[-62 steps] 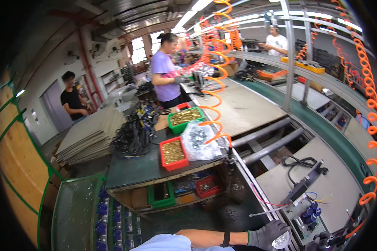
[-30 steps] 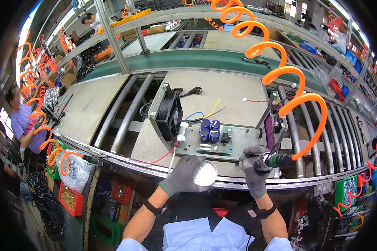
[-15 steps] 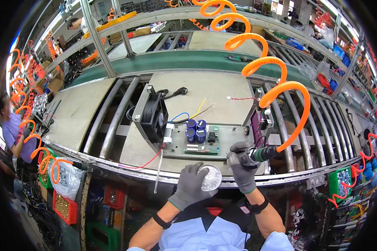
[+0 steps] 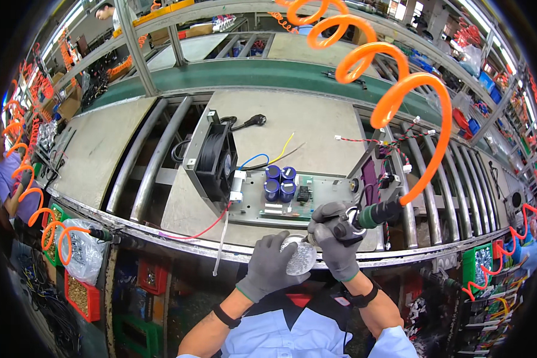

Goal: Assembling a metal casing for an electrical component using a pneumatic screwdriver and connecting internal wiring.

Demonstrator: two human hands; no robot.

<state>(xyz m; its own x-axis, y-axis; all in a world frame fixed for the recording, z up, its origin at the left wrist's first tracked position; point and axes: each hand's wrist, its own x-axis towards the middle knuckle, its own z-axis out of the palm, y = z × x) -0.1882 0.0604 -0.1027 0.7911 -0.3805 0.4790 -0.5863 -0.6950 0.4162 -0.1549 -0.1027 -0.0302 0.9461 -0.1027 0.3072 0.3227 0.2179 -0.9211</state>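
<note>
In my gloved left hand is a small round dish with shiny, silvery contents too fine to make out. The fingers curl around its left side. My gloved right hand is closed on an air screwdriver with a dark green body, fed by an orange coiled hose. Its tip end is close to the dish's upper rim; whether they touch is unclear. Just beyond both hands lies a metal chassis with a circuit board, blue capacitors and a black fan upright at its left.
The chassis rests on a pale board over steel rollers. Red wiring is absent; loose wires stick up at right. Parts bins stand lower left, a green bin at right. Behind runs a green belt. Another person works far left.
My right hand has brought the screwdriver leftward, up to the dish. The dish looks slightly more tilted in my left hand. The whole view has shifted a little.
</note>
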